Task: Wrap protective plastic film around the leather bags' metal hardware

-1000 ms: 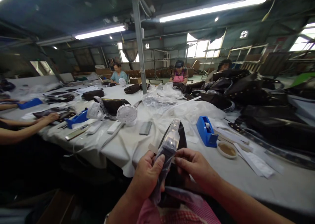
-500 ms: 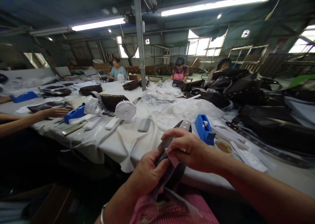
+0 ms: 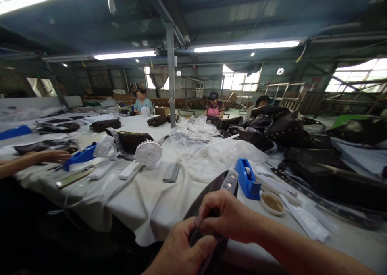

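Observation:
At the bottom centre both my hands hold a dark leather strap (image 3: 218,183) with a row of pale studs at its far end. My left hand (image 3: 183,251) grips the strap from below, fingers wrapped round it. My right hand (image 3: 229,219) is closed over it from above, pinching a small pinkish strip against the leather. The strap rises from my lap over the edge of the white-covered table (image 3: 157,194), its tip close to a blue tape dispenser (image 3: 246,179).
A small dish (image 3: 272,203) and white paper strips (image 3: 308,220) lie right of the dispenser. A white desk fan (image 3: 148,154), a second blue dispenser (image 3: 79,157) and a co-worker's hand (image 3: 51,156) are to the left. Dark leather bags (image 3: 302,134) are piled at the right; several people sit far back.
The camera has tipped upward, so my hands sit lower in view. My right hand has slid down the strap toward my left hand and closed over it. The clear plastic wrap is gone from sight.

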`<state>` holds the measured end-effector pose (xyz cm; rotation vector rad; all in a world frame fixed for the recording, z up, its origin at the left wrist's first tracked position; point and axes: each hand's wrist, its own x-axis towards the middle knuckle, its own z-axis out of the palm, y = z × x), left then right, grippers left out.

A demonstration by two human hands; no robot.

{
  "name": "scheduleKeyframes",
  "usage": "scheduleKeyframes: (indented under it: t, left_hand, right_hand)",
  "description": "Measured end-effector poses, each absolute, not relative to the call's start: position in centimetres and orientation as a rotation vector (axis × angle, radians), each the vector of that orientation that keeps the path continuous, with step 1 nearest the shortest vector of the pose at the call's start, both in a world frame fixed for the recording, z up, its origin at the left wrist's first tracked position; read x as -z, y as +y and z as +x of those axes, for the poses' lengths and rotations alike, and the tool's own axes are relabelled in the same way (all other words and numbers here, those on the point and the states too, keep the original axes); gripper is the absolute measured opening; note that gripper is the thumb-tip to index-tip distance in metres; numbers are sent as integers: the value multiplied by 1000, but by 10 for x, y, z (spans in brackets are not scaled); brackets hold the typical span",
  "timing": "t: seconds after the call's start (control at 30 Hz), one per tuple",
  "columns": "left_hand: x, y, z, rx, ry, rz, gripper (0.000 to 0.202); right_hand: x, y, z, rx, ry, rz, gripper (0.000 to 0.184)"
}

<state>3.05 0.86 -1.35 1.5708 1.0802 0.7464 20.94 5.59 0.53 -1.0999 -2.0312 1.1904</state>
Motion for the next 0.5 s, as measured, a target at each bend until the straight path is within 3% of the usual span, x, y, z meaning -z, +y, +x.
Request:
scheduleKeyframes:
  t: [0.1,0.23,0.5]
  left_hand:
    - [11,11,37,-646,1178,1548,16]
    - [11,10,43,-631,1124,1569,20]
    - [11,-2,41,-622,1106,1587,18]
  right_hand:
    - [-4,56,210,-1331,-1954,-1172,9]
    - [-16,61,217,-1473,-1978,-1129,21]
    - [-27,67,225,-1278,-2451,-1078,23]
